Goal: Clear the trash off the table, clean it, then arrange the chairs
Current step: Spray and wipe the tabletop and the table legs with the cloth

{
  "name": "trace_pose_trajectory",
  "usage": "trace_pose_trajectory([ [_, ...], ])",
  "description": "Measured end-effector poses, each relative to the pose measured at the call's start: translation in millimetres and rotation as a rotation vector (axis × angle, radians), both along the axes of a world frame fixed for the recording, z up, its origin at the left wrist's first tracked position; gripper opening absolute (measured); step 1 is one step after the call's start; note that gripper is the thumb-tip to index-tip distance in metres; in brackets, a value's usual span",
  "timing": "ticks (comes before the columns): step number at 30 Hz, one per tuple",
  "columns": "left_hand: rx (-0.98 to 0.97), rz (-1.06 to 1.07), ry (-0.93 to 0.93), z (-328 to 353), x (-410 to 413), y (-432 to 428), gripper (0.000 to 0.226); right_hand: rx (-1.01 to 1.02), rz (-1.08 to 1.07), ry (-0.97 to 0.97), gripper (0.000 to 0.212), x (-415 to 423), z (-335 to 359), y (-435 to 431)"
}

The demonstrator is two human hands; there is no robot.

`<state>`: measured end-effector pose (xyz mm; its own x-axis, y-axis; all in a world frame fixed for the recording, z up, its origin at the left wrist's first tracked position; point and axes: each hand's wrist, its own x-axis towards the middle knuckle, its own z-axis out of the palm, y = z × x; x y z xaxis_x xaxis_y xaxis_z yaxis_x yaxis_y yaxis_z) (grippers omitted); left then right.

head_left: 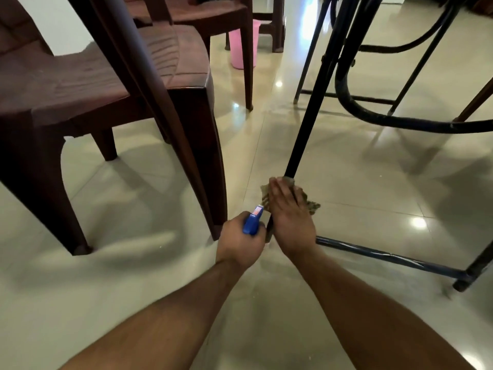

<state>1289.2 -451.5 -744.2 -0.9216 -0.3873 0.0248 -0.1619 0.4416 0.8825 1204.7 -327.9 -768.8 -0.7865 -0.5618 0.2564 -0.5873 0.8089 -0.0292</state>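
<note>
Two hands work low over a glossy tiled floor point(133, 209), both bare forearms reaching in from the bottom of the view. The left hand point(240, 241) is closed in a fist round the neck of a blue spray bottle point(252, 222), whose nozzle head points up and forward; the bottle's body is hidden under the hand. Just beside it, the right hand point(289, 217) lies with its fingers stretched forward and close together on a crumpled brownish cloth point(309, 202), pressing it against the foot of a black metal leg point(304, 129) that rises steeply toward the top of the view. The cloth's loose end spills onto the floor to the right of the hand. A dark crossbar point(386, 256) runs along the floor from near the right wrist to another leg at the right edge. At the left stands a brown plastic chair point(106, 76), near the left hand. A second brown chair point(213, 14) stands behind it, and a pink bucket point(241, 49) sits on the floor beyond.
</note>
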Motion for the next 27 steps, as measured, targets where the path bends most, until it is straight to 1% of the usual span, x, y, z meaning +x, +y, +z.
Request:
trace_pose_trajectory([
  [1,0.017,-0.003,0.001,-1.8,1.1,-0.5,0.018,0.077,0.037,-0.006,0.072,4.4,-9.1,-1.0],
  [3,0.017,-0.029,0.004,-2.2,1.3,-1.5,0.021,0.269,0.17,-0.108,0.058,21.9,-36.3,-0.8],
  [5,0.006,-0.064,0.008,-0.6,0.4,-2.6,0.017,0.409,0.279,-0.224,0.053,34.7,-56.9,6.2],
  [7,-0.005,-0.068,0.02,0.2,-1.8,-4.8,0.015,0.41,0.284,-0.183,0.051,30.1,-52.7,2.7],
  [8,0.0,-0.063,0.022,-2.3,-2.8,-6.1,0.014,0.364,0.233,-0.143,0.054,25.1,-47.8,-1.0],
  [10,0.02,-0.074,0.012,-6.4,-3.2,-5.4,0.012,0.221,0.037,-0.035,0.062,22.7,-37.6,-7.0],
  [11,0.018,-0.083,0.002,-7.9,-2.3,-5.3,0.01,0.204,-0.022,-0.008,0.062,24.1,-37.5,-11.6],
  [12,0.009,-0.09,-0.006,-9.0,-0.9,-5.1,0.009,0.227,-0.019,-0.046,0.062,26.9,-42.9,-14.0],
  [14,-0.005,-0.102,-0.006,-8.3,0.2,-4.5,0.009,0.321,0.096,-0.205,0.058,38.7,-64.9,-12.5],
  [15,-0.006,-0.11,-0.004,-8.3,0.4,-4.4,0.009,0.338,0.144,-0.288,0.056,45.4,-72.0,-9.4],
  [16,-0.007,-0.119,0.0,-7.6,-0.9,-4.6,0.008,0.298,0.179,-0.342,0.052,48.2,-71.3,-6.0],
  [17,-0.009,-0.123,0.007,-7.2,-2.2,-4.1,0.008,0.214,0.215,-0.39,0.049,48.4,-65.1,-1.3],
  [19,-0.026,-0.131,0.021,-5.3,-5.5,0.2,0.008,-0.05,0.241,-0.469,0.039,46.1,-46.6,8.9],
  [22,-0.015,-0.16,0.026,-7.3,-8.9,12.5,0.013,-0.441,0.146,-0.583,0.032,46.5,-29.2,34.1],
  [23,-0.006,-0.168,0.03,-8.3,-9.4,15.7,0.014,-0.582,0.07,-0.641,0.03,48.9,-28.0,43.8],
  [24,-0.002,-0.181,0.024,-8.8,-10.9,22.9,0.014,-0.758,-0.051,-0.736,0.028,52.7,-24.4,58.1],
  [25,-0.006,-0.184,0.019,-11.6,-12.3,24.1,0.016,-0.974,-0.19,-0.87,0.025,55.8,-19.7,66.1],
  [27,0.003,-0.214,0.007,-19.8,-16.3,36.1,0.019,-1.382,-0.479,-1.075,0.023,57.9,-14.6,97.0],
])
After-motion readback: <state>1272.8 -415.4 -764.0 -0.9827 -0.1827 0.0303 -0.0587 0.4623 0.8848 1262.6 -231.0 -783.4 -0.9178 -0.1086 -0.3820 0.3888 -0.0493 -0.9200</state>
